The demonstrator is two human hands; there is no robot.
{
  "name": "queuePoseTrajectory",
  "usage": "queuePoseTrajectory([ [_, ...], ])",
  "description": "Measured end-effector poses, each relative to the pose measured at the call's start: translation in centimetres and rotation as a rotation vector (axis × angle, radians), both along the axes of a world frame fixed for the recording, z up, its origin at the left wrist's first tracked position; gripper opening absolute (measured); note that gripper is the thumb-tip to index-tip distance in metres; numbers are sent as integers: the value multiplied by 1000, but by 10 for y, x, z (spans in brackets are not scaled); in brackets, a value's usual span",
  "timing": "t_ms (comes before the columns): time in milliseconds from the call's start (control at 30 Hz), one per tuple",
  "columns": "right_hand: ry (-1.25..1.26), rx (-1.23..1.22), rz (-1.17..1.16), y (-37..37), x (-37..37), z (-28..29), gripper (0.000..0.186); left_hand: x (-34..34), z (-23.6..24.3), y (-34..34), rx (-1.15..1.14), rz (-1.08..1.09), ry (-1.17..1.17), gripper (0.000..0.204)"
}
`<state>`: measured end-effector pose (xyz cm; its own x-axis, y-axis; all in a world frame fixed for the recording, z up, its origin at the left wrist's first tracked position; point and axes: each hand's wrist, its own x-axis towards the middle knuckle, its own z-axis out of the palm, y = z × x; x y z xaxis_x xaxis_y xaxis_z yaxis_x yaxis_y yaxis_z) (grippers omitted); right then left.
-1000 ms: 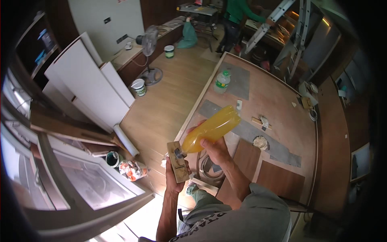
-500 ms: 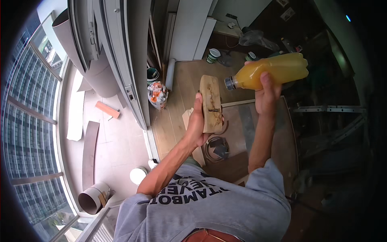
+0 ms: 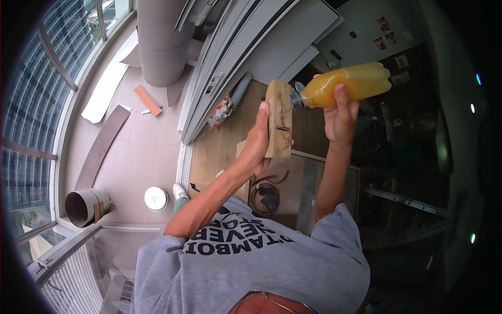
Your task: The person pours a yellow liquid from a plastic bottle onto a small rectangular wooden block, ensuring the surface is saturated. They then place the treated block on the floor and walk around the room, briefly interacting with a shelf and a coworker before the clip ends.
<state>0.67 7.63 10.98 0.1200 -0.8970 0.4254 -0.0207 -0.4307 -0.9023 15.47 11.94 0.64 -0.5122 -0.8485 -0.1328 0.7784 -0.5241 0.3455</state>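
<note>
Orange plastic bottle, filled with cloudy yellow-orange liquid, is held up in front of me in my right hand. It lies almost level, its base pointing right and its narrow neck pointing left. My right hand is closed around the middle of the bottle from below, the thumb pressed across its side.

Pale wooden block, long and rectangular with a dark slot in its face, stands nearly upright in my left hand. My left hand is wrapped around the lower part of the block, the thumb lying along its left edge and the fingers hidden behind it. The neck of the bottle sits just beside the upper right edge of the block; I cannot tell whether the two touch.

Below both hands, in descending order of size:
- grey floor, running along the left;
- large grey round column, standing at the upper left;
- brown wooden panel, lying flat under the block;
- rolled brown sheet, lying at the lower left;
- coiled dark cable, on the panel below my left hand;
- white round bucket lid, near the roll;
- small orange board offcut, on the floor.
</note>
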Motion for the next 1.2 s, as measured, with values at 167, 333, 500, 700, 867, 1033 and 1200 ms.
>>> queuePoseTrajectory([
  [167,68,-110,-29,5,25,0,32,17,2,-1,-2,59,-18,61],
  [333,315,-285,-33,14,46,5,24,24,4,-7,-7,73,-59,61],
  [500,552,-372,-127,14,62,19,19,28,8,-5,-22,48,-61,63],
  [700,625,-473,7,34,71,20,21,35,9,-2,-3,97,-56,62],
  [867,546,-433,-31,19,72,16,25,36,2,0,-46,38,-71,61],
  [1033,718,-512,30,34,77,19,25,36,0,4,-44,73,-91,61],
  [1200,539,-369,17,35,82,18,22,39,-4,7,-68,35,-90,60],
])
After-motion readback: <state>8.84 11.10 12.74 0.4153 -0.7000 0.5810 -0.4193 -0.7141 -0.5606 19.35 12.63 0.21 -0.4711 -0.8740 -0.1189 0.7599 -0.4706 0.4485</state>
